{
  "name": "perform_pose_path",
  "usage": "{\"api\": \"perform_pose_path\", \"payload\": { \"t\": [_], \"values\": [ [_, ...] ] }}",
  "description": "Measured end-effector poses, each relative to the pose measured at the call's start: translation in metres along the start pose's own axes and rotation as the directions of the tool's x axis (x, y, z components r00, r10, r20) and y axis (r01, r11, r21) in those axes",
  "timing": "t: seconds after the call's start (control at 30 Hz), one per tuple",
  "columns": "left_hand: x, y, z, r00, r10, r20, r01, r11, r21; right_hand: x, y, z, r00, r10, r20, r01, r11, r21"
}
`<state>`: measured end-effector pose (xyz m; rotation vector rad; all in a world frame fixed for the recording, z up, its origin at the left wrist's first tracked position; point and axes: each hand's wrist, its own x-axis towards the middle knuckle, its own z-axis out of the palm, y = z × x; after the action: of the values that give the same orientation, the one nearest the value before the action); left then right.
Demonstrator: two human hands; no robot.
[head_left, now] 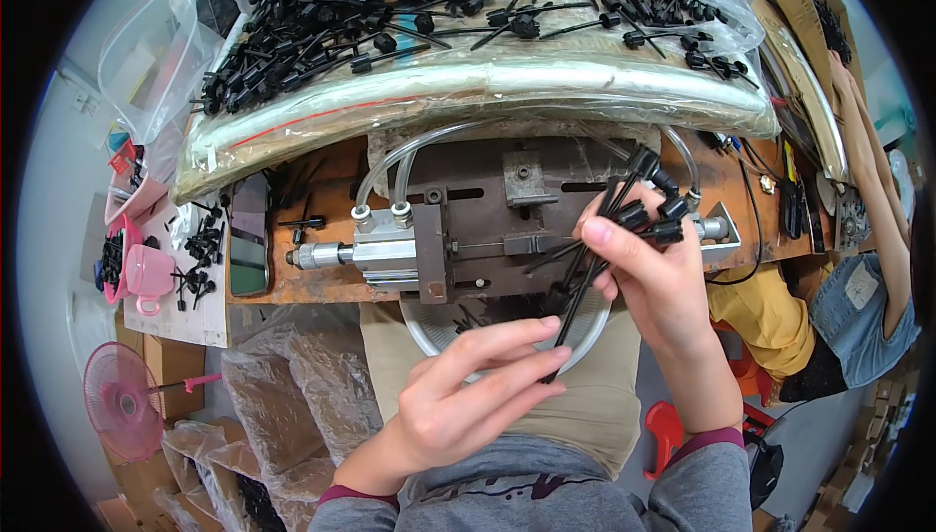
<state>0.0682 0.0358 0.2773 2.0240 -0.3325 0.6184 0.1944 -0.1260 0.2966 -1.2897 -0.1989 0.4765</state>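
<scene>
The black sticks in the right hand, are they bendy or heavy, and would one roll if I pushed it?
The black sticks are probably stiff, since their long stems look straight. They're likely light: one right hand holds several together. One might roll crookedly, because its knobby end is wider than its stem.

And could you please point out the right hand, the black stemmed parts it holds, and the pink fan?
Right hand (663,283), head view: its middle.
Black stemmed parts (633,215), head view: one black cap.
Pink fan (123,399), head view: the round grille.
</scene>
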Motion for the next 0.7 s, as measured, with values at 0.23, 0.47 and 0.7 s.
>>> {"api": "perform_pose_path", "payload": {
  "t": [0.23,0.47,0.7],
  "values": [
    [-0.011,-0.008,-0.001,0.996,0.070,0.051,-0.073,0.996,0.050,0.004,-0.002,-0.010,0.965,-0.202,-0.169,0.193,0.979,-0.068],
    [-0.008,-0.044,0.029,0.995,0.069,0.073,-0.093,0.902,0.422,-0.007,-0.002,-0.015,0.913,-0.314,-0.261,0.295,0.949,-0.112],
    [0.002,-0.043,0.033,0.992,0.032,0.122,-0.089,0.858,0.505,-0.019,-0.004,-0.019,0.949,-0.239,-0.206,0.218,0.969,-0.120]
  ]
}}
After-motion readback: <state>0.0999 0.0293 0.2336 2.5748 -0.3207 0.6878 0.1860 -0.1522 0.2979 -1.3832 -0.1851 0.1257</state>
